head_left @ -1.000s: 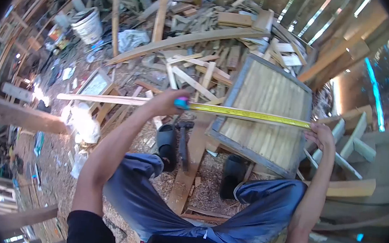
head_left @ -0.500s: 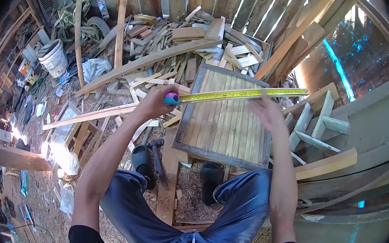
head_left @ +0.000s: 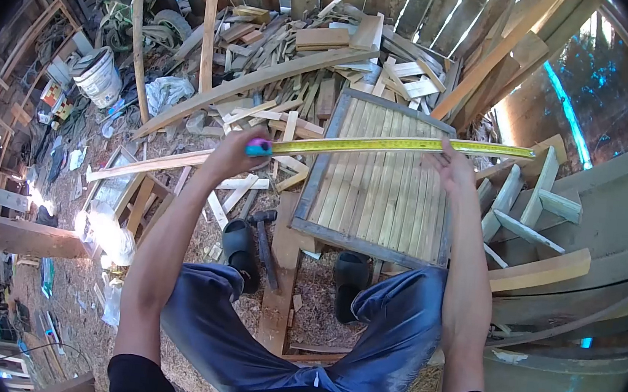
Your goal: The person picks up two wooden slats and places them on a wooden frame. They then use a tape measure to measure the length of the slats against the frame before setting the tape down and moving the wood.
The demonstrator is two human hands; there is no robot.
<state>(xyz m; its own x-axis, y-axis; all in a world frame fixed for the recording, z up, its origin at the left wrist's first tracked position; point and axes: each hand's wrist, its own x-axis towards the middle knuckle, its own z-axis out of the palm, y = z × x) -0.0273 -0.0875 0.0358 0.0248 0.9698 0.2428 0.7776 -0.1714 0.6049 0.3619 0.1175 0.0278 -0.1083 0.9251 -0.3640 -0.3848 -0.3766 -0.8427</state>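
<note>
My left hand (head_left: 232, 155) is closed around the pink and teal case of a tape measure (head_left: 259, 147). Its yellow blade (head_left: 365, 147) stretches to the right, above a slatted wooden panel (head_left: 375, 195) with a dark frame. A long pale wood strip (head_left: 149, 165) sticks out to the left of this hand, and a pale edge shows along the underside of the blade. Farther along, my right hand (head_left: 454, 170) is at the blade, one finger over it and the others below. What the left palm covers is hidden.
A hammer (head_left: 265, 248) lies beside my left sandal (head_left: 239, 253). Scrap wood (head_left: 323, 40) is heaped behind the panel. On the right stand pale joined wood pieces (head_left: 532, 196); a white bucket (head_left: 98, 78) is at the far left.
My right hand, blurred just below the blade before, now has a finger over it. The left hand still holds the case, a little farther left. The whole view has shifted slightly.
</note>
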